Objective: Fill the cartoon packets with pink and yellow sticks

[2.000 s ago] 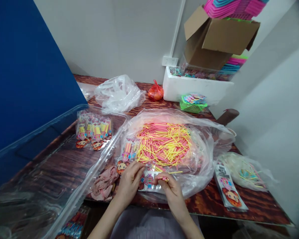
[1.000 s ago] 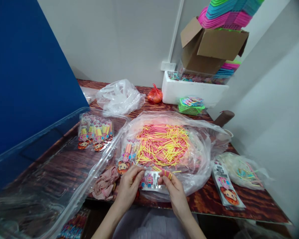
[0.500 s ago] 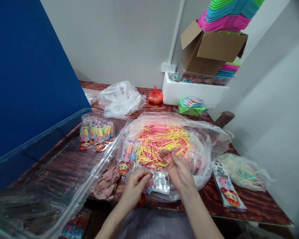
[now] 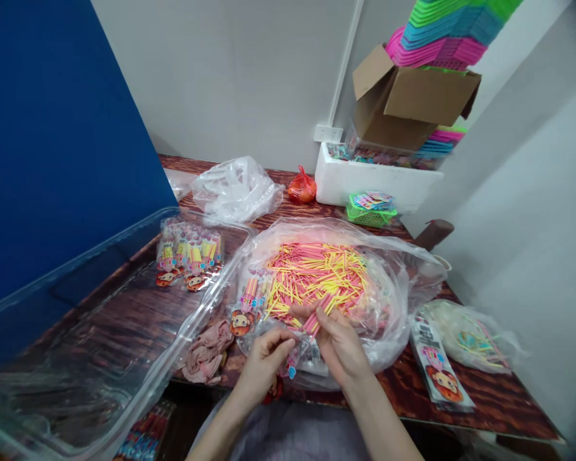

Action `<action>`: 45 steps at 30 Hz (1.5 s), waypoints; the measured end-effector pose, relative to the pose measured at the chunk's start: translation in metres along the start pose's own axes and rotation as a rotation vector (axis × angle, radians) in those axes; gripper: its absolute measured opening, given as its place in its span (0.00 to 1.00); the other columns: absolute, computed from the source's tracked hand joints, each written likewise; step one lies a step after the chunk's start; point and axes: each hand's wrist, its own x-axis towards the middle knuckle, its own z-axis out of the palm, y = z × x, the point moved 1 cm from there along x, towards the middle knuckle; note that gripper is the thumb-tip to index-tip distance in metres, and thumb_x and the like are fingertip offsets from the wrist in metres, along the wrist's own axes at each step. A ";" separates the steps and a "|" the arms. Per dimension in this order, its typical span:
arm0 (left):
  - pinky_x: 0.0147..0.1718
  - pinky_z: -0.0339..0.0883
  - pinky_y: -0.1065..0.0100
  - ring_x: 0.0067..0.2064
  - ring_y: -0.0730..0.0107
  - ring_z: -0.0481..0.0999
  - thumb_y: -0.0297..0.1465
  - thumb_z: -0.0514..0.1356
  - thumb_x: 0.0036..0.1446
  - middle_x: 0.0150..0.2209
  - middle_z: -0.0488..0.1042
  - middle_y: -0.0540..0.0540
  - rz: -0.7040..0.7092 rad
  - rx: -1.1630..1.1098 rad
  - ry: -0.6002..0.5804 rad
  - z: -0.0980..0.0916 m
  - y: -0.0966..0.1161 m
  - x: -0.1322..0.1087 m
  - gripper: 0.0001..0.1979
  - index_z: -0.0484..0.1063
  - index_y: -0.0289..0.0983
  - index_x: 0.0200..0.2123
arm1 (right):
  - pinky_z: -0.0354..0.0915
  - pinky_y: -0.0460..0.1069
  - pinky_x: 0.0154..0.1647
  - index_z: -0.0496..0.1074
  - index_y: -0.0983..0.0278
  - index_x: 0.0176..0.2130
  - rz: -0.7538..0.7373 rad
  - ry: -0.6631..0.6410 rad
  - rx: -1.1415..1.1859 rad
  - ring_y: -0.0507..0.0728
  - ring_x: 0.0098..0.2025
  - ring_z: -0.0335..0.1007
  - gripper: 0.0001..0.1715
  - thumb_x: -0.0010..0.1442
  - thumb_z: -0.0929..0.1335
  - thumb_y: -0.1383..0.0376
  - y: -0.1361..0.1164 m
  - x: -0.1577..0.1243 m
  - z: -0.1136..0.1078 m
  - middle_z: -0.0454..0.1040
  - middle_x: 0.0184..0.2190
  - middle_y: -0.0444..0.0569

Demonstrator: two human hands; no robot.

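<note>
My right hand (image 4: 340, 339) is closed around a small bunch of pink and yellow candy-like sticks (image 4: 318, 315), held slantwise between thumb and fingers. Close beside it, my left hand (image 4: 264, 358) pinches the edge of a clear printed plastic packet (image 4: 292, 360), whose lower part is partly hidden behind the fingers. The ends of the sticks are near the packet's top; I cannot tell whether they touch. Behind both hands, a large open plastic bag (image 4: 388, 238) holds a heap of loose pink and yellow sticks (image 4: 317, 272). Left of the heap lies a filled packet with a cartoon face (image 4: 242, 320).
A clear plastic tub (image 4: 182, 330) at left holds several filled packets (image 4: 189, 250). A crumpled cloth (image 4: 208, 352) lies beside it. Flat printed packets (image 4: 439, 365) and a small bag of sticks (image 4: 470, 336) lie right. A green basket (image 4: 372, 211) and foam box (image 4: 365, 182) stand behind.
My right hand has brought the sticks down and left, nearer to my left hand. The packet's top has been lifted and tilted between the hands. The view has shifted slightly.
</note>
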 end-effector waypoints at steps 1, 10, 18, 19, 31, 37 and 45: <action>0.29 0.61 0.73 0.29 0.72 0.66 0.41 0.61 0.57 0.27 0.69 0.50 -0.007 -0.007 -0.010 0.000 0.002 0.000 0.14 0.75 0.35 0.31 | 0.65 0.61 0.53 0.75 0.63 0.34 0.021 -0.020 0.035 0.64 0.50 0.74 0.12 0.53 0.74 0.58 -0.002 0.001 0.000 0.82 0.36 0.52; 0.22 0.58 0.74 0.22 0.77 0.64 0.43 0.64 0.53 0.23 0.68 0.51 -0.156 -0.189 -0.097 0.002 0.010 -0.002 0.16 0.75 0.35 0.32 | 0.70 0.62 0.49 0.75 0.61 0.34 0.173 -0.041 0.163 0.63 0.50 0.75 0.07 0.55 0.73 0.60 -0.001 0.016 -0.012 0.81 0.39 0.50; 0.24 0.58 0.74 0.26 0.74 0.66 0.44 0.66 0.50 0.26 0.70 0.50 -0.181 -0.213 -0.026 0.003 0.013 0.001 0.17 0.75 0.34 0.31 | 0.65 0.62 0.54 0.75 0.60 0.34 -0.021 0.057 0.048 0.63 0.50 0.74 0.09 0.55 0.73 0.58 0.000 0.013 -0.001 0.81 0.39 0.50; 0.25 0.59 0.74 0.26 0.74 0.65 0.44 0.66 0.50 0.26 0.70 0.50 -0.175 -0.209 -0.010 0.004 0.014 0.001 0.17 0.76 0.34 0.30 | 0.64 0.62 0.55 0.75 0.60 0.34 -0.048 0.069 0.005 0.63 0.50 0.74 0.10 0.55 0.73 0.57 0.002 0.010 0.001 0.81 0.38 0.51; 0.35 0.65 0.70 0.34 0.68 0.71 0.42 0.65 0.51 0.31 0.73 0.49 -0.049 -0.194 0.115 0.000 0.005 -0.002 0.15 0.76 0.36 0.33 | 0.56 0.59 0.62 0.71 0.57 0.52 0.002 -0.037 -0.308 0.61 0.59 0.64 0.23 0.58 0.71 0.53 0.004 -0.024 0.007 0.72 0.55 0.52; 0.40 0.67 0.67 0.37 0.65 0.73 0.42 0.65 0.52 0.34 0.76 0.47 0.002 -0.209 0.136 0.002 0.012 -0.001 0.15 0.76 0.36 0.35 | 0.62 0.53 0.57 0.72 0.58 0.47 -0.170 -0.011 -0.488 0.59 0.54 0.68 0.16 0.61 0.68 0.54 0.007 -0.030 0.015 0.74 0.51 0.50; 0.37 0.64 0.71 0.36 0.69 0.72 0.37 0.64 0.54 0.33 0.75 0.49 0.013 -0.203 0.078 0.001 0.012 0.001 0.10 0.77 0.37 0.33 | 0.63 0.49 0.44 0.73 0.61 0.33 -0.351 0.043 -0.733 0.57 0.42 0.69 0.11 0.63 0.67 0.58 0.003 -0.019 0.006 0.75 0.35 0.47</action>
